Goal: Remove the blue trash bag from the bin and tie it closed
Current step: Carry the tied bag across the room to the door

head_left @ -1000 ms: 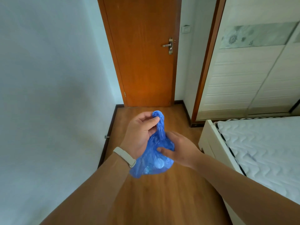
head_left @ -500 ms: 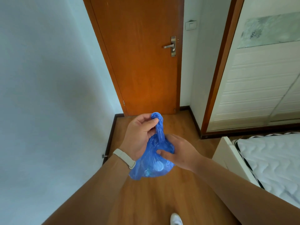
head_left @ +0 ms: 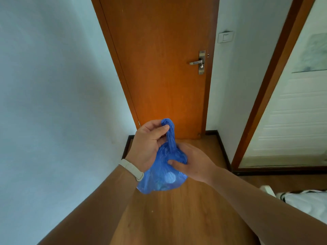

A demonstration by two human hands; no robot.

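The blue trash bag (head_left: 162, 175) hangs in front of me above the wooden floor, small and bulging with light round shapes inside. Its top is gathered into a twisted neck that rises to a looped end. My left hand (head_left: 147, 144) pinches that neck near the top between thumb and fingers; a pale band sits on its wrist. My right hand (head_left: 192, 163) cups the bag's right side, thumb pressed into the plastic. No bin is in view.
A closed orange wooden door (head_left: 159, 68) with a metal handle (head_left: 197, 62) stands straight ahead. A pale wall (head_left: 53, 103) runs along the left. A wardrobe front (head_left: 292, 112) is on the right, and a white bed corner (head_left: 304, 202) shows at the lower right.
The view has swung left and closer to the door; the bed has slid nearly out of frame. Both hands keep the same hold on the bag.
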